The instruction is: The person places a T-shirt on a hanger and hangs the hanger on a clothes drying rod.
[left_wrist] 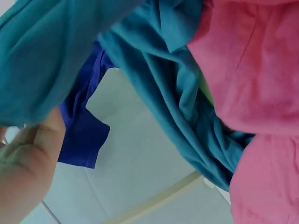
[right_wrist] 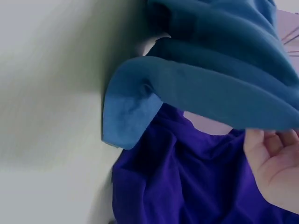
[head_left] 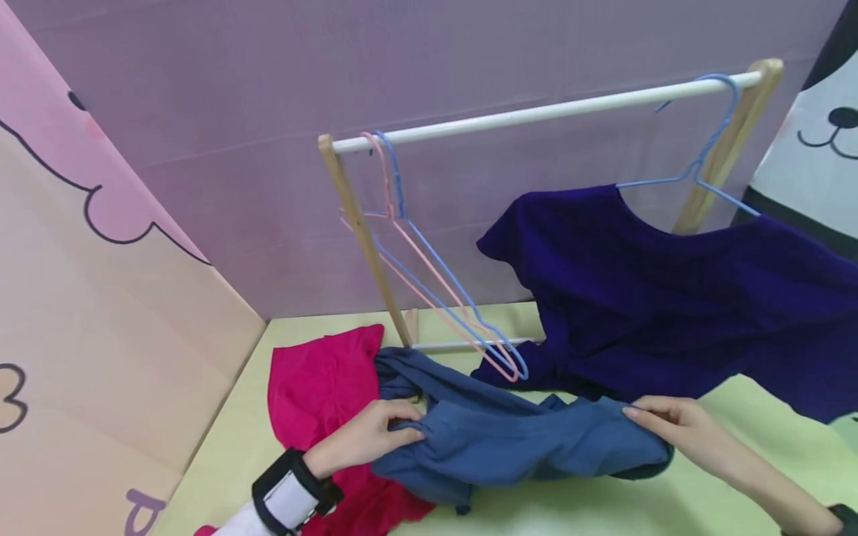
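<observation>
A blue-grey garment [head_left: 509, 439] stretches between both hands, low over the table in the head view. My left hand [head_left: 375, 432] pinches its left part, with bunched cloth around the fingers. At the other end my right hand [head_left: 677, 424] pinches the upper edge between thumb and fingers. A red garment [head_left: 322, 387] lies on the table beneath and beside the left hand, partly covered by the blue-grey cloth. In the right wrist view the garment's lower edge [right_wrist: 126, 107] hangs down in a fold, and my right hand [right_wrist: 275, 163] grips the cloth's border.
A small rack with a white rail [head_left: 536, 115] and wooden posts stands behind. A pink hanger [head_left: 389, 179] and a blue hanger [head_left: 436, 257] hang at its left end. A dark purple shirt [head_left: 657, 298] hangs from another blue hanger [head_left: 697, 167] at the right.
</observation>
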Demonstrator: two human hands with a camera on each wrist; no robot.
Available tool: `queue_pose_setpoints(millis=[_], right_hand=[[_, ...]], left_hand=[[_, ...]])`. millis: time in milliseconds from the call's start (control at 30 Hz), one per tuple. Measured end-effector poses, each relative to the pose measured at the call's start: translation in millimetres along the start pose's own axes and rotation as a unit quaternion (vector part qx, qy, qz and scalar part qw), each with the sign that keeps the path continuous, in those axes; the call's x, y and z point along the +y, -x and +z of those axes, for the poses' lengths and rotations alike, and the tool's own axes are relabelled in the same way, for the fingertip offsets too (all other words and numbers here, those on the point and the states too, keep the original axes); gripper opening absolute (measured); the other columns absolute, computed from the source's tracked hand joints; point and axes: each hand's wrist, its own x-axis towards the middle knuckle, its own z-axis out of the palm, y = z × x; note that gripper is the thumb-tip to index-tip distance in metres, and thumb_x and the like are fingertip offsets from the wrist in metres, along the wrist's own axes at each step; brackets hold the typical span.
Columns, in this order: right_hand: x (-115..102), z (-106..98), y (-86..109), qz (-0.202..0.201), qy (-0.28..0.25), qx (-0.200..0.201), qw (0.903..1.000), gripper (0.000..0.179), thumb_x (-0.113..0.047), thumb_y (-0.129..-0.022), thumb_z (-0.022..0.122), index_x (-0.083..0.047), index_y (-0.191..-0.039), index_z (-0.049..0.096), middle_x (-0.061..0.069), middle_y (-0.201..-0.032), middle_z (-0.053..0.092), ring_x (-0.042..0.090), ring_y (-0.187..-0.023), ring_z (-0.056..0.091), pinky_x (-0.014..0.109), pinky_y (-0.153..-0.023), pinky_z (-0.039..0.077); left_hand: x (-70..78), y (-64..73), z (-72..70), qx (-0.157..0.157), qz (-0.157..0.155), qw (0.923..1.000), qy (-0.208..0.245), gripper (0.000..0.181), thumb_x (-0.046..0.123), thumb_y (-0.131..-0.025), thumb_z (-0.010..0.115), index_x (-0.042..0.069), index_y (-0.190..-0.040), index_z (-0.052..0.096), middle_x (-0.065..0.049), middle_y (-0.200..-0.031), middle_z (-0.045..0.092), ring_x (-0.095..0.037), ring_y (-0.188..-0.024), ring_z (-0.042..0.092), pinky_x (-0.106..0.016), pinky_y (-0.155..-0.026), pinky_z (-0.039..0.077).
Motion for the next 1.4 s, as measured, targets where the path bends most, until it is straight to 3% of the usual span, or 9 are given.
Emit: queue_pose_setpoints(millis=[133,200,400,600,800,867,1067,1233,1400], right_hand=[[1,4,-7.8,-0.056,-0.012,-0.049,0.9972,0.015,-0.004,-0.091,0.052,-0.006,-0.094,0.066,-0.016,-0.087,0.063,-0.004,-0.076,0.057,0.018,-0.062,0.046],[-5,6,-14.9,-0.061,-0.018,-0.075,0.9951,0.015,-0.005,-0.092,0.051,-0.003,-0.099,0.065,-0.017,-0.092,0.063,-0.005,-0.080,0.057,0.019,-0.063,0.047],[-40,6,-46.2,-0.078,-0.033,-0.139,0.9867,0.024,-0.009,-0.096,0.044,0.006,-0.108,0.059,-0.003,-0.088,0.065,0.005,-0.074,0.060,0.025,-0.062,0.050],[-96,8,-86.3,-0.072,-0.004,-0.115,0.9907,0.031,-0.017,-0.097,0.044,0.006,-0.113,0.057,0.008,-0.092,0.065,0.013,-0.079,0.061,0.025,-0.068,0.051],[-139,21,-121.4,-0.076,0.024,-0.107,0.9910,0.040,-0.025,-0.097,0.045,0.004,-0.123,0.051,0.017,-0.109,0.061,0.023,-0.092,0.060,0.034,-0.077,0.050],[-147,27,-130.8,-0.078,0.040,-0.105,0.9906,0.038,-0.025,-0.096,0.046,0.003,-0.122,0.052,0.017,-0.110,0.061,0.023,-0.093,0.059,0.035,-0.080,0.049],[-159,39,-148.8,-0.089,0.051,-0.075,0.9918,0.026,-0.013,-0.096,0.044,0.006,-0.108,0.059,0.013,-0.089,0.064,0.019,-0.076,0.059,0.030,-0.065,0.048],[-167,42,-156.9,-0.074,0.018,-0.043,0.9962,0.027,-0.012,-0.096,0.045,0.006,-0.112,0.057,0.013,-0.084,0.060,0.019,-0.071,0.060,0.028,-0.063,0.049],[-174,46,-160.5,-0.064,-0.025,-0.050,0.9964,0.031,-0.018,-0.098,0.042,0.005,-0.115,0.054,0.012,-0.083,0.059,0.016,-0.069,0.056,0.028,-0.062,0.049]], left_hand=[[3.9,-1.6,-2.9,0.019,-0.007,0.9998,-0.004,0.011,0.011,-0.090,0.057,0.007,-0.097,0.064,-0.002,-0.091,0.059,-0.004,-0.082,0.051,-0.019,-0.073,0.044],[7.1,-3.2,-3.0,0.019,-0.020,0.9996,0.003,0.013,0.009,-0.090,0.055,0.007,-0.100,0.063,-0.002,-0.093,0.060,-0.004,-0.081,0.052,-0.019,-0.073,0.044],[16.5,-4.9,-0.1,0.013,-0.056,0.9984,-0.002,0.021,0.004,-0.088,0.047,0.008,-0.102,0.061,0.000,-0.093,0.059,-0.008,-0.080,0.050,-0.021,-0.069,0.040],[22.8,-4.4,0.1,0.002,-0.068,0.9977,-0.008,0.026,0.004,-0.086,0.045,0.008,-0.105,0.063,0.000,-0.097,0.060,-0.010,-0.083,0.051,-0.022,-0.073,0.043],[27.5,-6.0,-1.2,-0.018,-0.060,0.9980,-0.009,0.019,0.013,-0.086,0.052,0.011,-0.100,0.065,0.003,-0.090,0.060,-0.007,-0.079,0.052,-0.022,-0.070,0.045],[27.7,-7.3,0.1,-0.021,-0.058,0.9980,-0.011,0.015,0.020,-0.087,0.057,0.014,-0.097,0.065,0.006,-0.086,0.060,-0.006,-0.077,0.052,-0.022,-0.068,0.045],[26.3,-10.8,4.6,-0.024,-0.044,0.9987,0.000,0.018,0.031,-0.085,0.064,0.016,-0.095,0.066,0.007,-0.084,0.063,-0.003,-0.075,0.055,-0.021,-0.066,0.046],[25.0,-11.0,5.0,-0.021,-0.013,0.9997,-0.005,0.016,0.029,-0.085,0.065,0.016,-0.093,0.067,0.005,-0.084,0.065,-0.002,-0.074,0.054,-0.019,-0.064,0.045],[22.8,-10.0,5.6,-0.015,-0.002,0.9999,-0.008,0.014,0.026,-0.085,0.064,0.015,-0.091,0.068,0.005,-0.083,0.066,-0.001,-0.077,0.055,-0.019,-0.068,0.046]])
